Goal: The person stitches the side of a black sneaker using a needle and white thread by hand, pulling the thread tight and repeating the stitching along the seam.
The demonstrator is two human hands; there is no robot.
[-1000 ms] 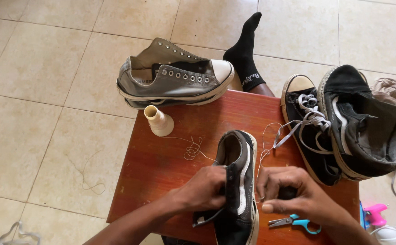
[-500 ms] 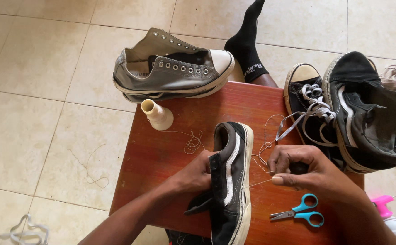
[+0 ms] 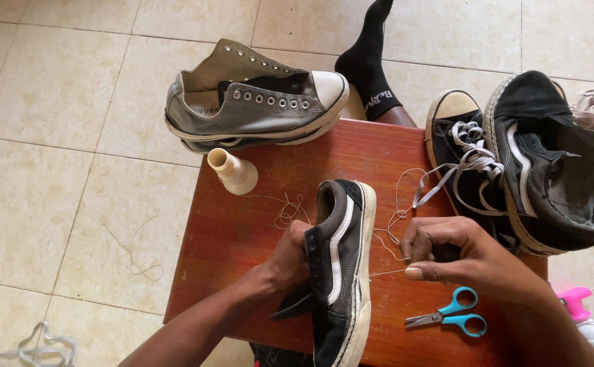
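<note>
At lower centre of the frame our left hand [image 3: 290, 261] grips the black sneaker [image 3: 337, 265] standing on its side on the red table [image 3: 242, 224], while our right hand [image 3: 456, 255] pinches a thread [image 3: 386, 272] drawn taut from its sole. Blue scissors [image 3: 450, 316] lie just below that hand; farther up sit a thread cone [image 3: 232, 171] and a grey sneaker [image 3: 256, 98].

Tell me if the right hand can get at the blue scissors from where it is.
Probably yes: the scissors lie bare on the table just below the right hand, but it pinches a taut thread.
</note>
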